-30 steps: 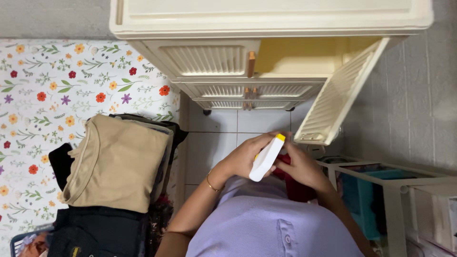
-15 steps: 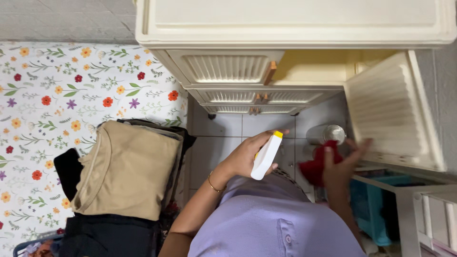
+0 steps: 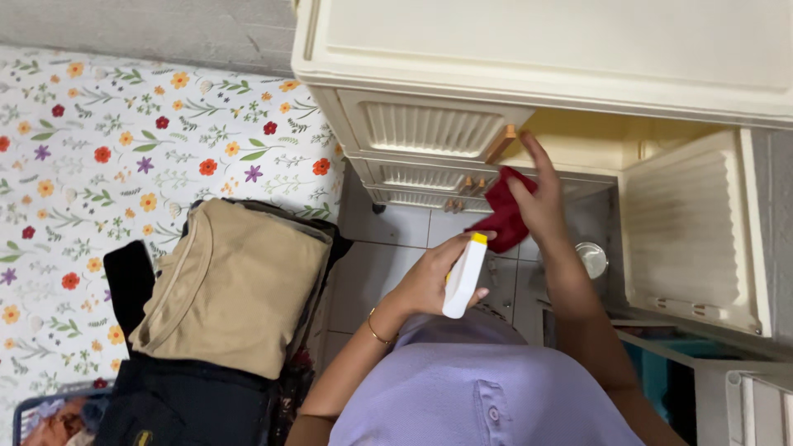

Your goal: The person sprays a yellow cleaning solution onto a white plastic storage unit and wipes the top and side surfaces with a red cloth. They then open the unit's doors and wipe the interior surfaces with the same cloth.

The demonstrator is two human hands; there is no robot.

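our left hand (image 3: 429, 281) grips a white spray bottle (image 3: 462, 277); our right hand (image 3: 541, 202) clutches a red cloth (image 3: 504, 211) at the cream cabinet (image 3: 529, 49).

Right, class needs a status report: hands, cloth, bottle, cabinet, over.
Left hand grips white spray bottle. Right hand holds red cloth at open cream cabinet. Door swung wide, nothing blocking.

The cabinet (image 3: 545, 49) stands ahead, its door (image 3: 690, 231) swung open to the right. A folded-clothes pile (image 3: 231, 285) lies on the bed (image 3: 99, 165) to the left. The left hand (image 3: 429, 277) holds a spray bottle (image 3: 462, 277) below the right hand (image 3: 541, 202), which presses a cloth (image 3: 504, 219) at the open compartment. What seems a metal can (image 3: 591, 258) stands on the floor beneath.
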